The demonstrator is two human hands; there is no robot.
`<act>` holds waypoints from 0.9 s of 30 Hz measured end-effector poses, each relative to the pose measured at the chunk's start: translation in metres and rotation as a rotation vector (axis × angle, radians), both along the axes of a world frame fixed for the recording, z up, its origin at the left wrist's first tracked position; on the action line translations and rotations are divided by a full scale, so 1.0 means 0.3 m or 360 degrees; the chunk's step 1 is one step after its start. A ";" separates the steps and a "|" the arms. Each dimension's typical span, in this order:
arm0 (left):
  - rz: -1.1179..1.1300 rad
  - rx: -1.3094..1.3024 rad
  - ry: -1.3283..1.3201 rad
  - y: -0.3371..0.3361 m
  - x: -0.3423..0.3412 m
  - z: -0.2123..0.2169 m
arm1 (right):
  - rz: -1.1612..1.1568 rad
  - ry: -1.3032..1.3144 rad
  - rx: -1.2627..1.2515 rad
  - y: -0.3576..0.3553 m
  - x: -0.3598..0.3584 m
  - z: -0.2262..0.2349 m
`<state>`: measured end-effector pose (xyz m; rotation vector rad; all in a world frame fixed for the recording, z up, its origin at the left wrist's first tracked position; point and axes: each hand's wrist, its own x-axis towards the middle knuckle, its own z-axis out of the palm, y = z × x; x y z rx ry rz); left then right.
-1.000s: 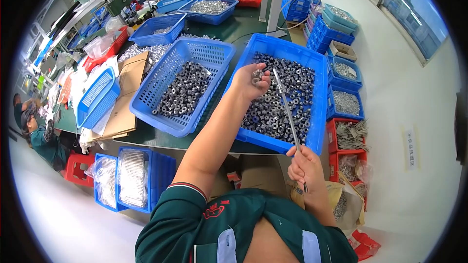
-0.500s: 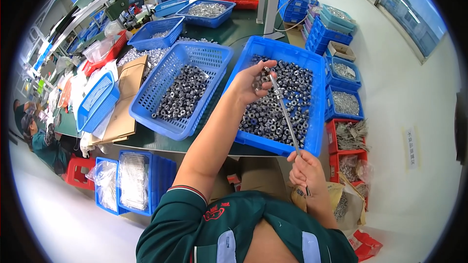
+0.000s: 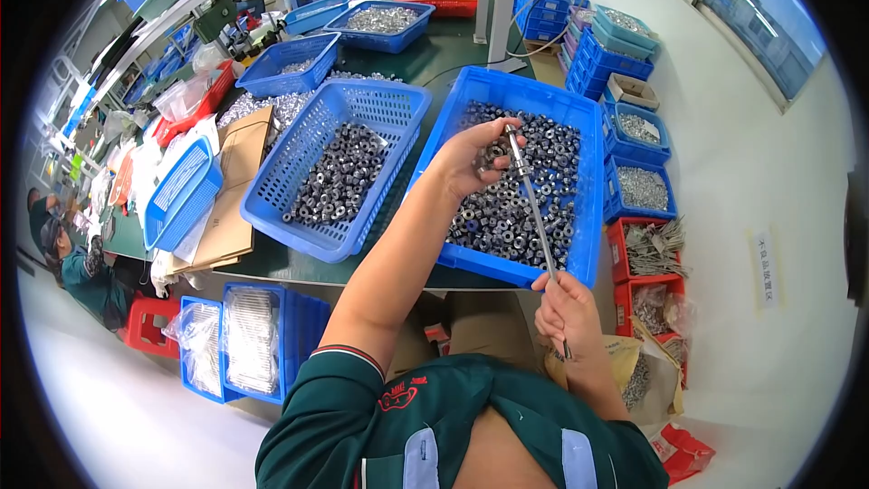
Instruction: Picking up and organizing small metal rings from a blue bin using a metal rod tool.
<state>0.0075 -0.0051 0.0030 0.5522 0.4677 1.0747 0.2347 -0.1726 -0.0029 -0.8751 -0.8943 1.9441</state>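
Observation:
My right hand (image 3: 568, 312) is closed round the lower part of a thin metal rod (image 3: 540, 226), which slants up and to the left over the blue bin (image 3: 593, 217). Small metal rings (image 3: 522, 168) sit on the rod's upper part. At its top end, my left hand (image 3: 472, 158) pinches a small metal nut (image 3: 510, 129) between thumb and fingers. More small metal pieces show in its curled fingers, partly hidden. Beneath both hands, the bin holds many loose dark and silver nuts (image 3: 507, 231).
Left of the bin, a blue perforated basket (image 3: 272, 177) holds similar nuts. Flattened cardboard (image 3: 237, 190) and a smaller blue basket (image 3: 186, 192) lie farther left. Stacked blue crates (image 3: 644, 163) and red crates (image 3: 620, 258) stand along the right wall. Co-workers sit at the far left.
My left fingers have shifted up to the rod's top end, where a nut now shows. The rings on the rod appear slightly higher. My right hand keeps its grip.

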 end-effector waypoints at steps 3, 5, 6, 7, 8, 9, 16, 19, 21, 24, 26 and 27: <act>0.0019 0.0020 0.0048 0.001 -0.002 -0.001 | 0.0006 -0.0043 0.0031 0.006 -0.005 0.005; -0.0088 0.0048 0.0049 0.004 -0.003 -0.009 | -0.0006 -0.0077 0.0062 0.010 -0.008 0.007; -0.0183 0.0071 0.0033 0.005 0.002 -0.009 | -0.0006 -0.0079 0.0061 0.016 -0.011 0.006; -0.0227 0.0110 0.0119 0.000 0.009 -0.010 | -0.0039 -0.0119 0.0064 0.024 -0.017 0.005; -0.0255 0.0145 0.0225 0.000 0.013 -0.013 | -0.0073 -0.0160 0.0068 0.032 -0.022 0.006; -0.0287 0.0181 0.0329 0.000 0.018 -0.015 | -0.0076 -0.0161 0.0067 0.039 -0.029 0.013; -0.0109 -0.0341 -0.0070 0.023 0.003 -0.021 | -0.0096 -0.0082 0.0056 0.048 -0.031 0.030; 0.0217 -0.0561 -0.0133 0.023 -0.006 -0.007 | -0.0065 -0.0096 0.0055 0.029 -0.002 0.011; 0.0252 -0.0581 -0.0210 0.043 -0.017 -0.032 | -0.0040 -0.0102 0.0038 0.014 0.012 0.004; 0.0410 -0.0652 -0.0213 0.041 -0.024 -0.017 | -0.0003 -0.0119 0.0009 -0.004 0.025 0.004; 0.0361 -0.0590 -0.0237 0.036 -0.033 -0.021 | 0.0030 -0.0063 0.0021 -0.010 0.030 -0.001; 0.0311 -0.0525 -0.0260 0.034 -0.034 -0.018 | 0.0029 -0.0061 0.0022 -0.010 0.030 -0.002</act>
